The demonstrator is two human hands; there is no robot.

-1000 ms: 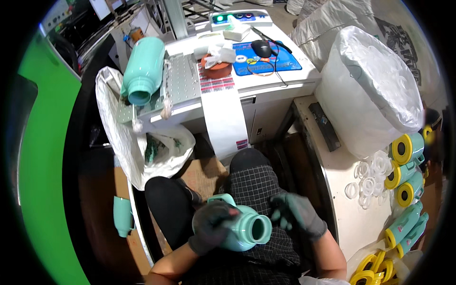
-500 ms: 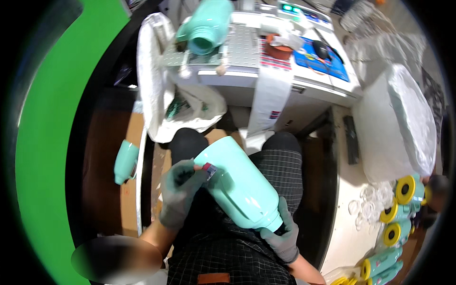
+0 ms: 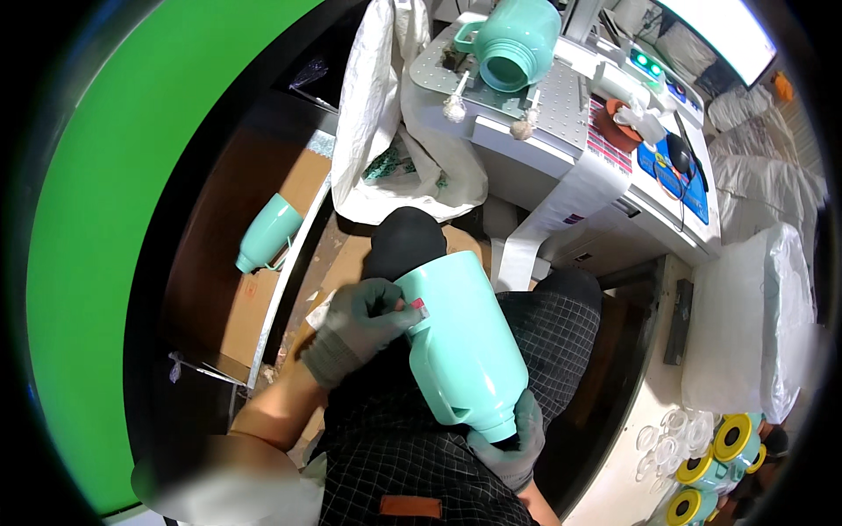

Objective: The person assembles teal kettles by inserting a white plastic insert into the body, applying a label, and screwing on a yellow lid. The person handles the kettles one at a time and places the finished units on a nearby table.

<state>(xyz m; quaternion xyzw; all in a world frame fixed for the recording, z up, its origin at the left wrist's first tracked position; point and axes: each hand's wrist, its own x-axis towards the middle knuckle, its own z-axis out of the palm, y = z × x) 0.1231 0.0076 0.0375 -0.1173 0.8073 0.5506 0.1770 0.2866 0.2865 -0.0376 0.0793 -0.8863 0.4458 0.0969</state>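
A mint-green flask body (image 3: pixel 469 329) with a side handle lies slanted across my lap, its wide end up and away, its narrow neck toward me. My right hand (image 3: pixel 516 451), in a grey glove, is wrapped round the neck end. My left hand (image 3: pixel 364 323), also gloved, is closed at the flask's left side near the wide end. Its fingertips pinch a small red and white sticker (image 3: pixel 419 308) against the flask wall, just above the handle. Whether the sticker is fully stuck down cannot be made out.
Another mint flask (image 3: pixel 517 44) lies on a perforated plate. A white sack (image 3: pixel 368 149) hangs beside it. A label strip (image 3: pixel 566 197) runs off the desk. One flask (image 3: pixel 269 232) lies in the left tray. Clear rings (image 3: pixel 671 447) and yellow-rimmed flasks (image 3: pixel 737 437) stand at right.
The view has swung, so the desk sits further right. My left fingertips, with the sticker, have come against the flask near its handle. My right hand keeps its hold on the neck.
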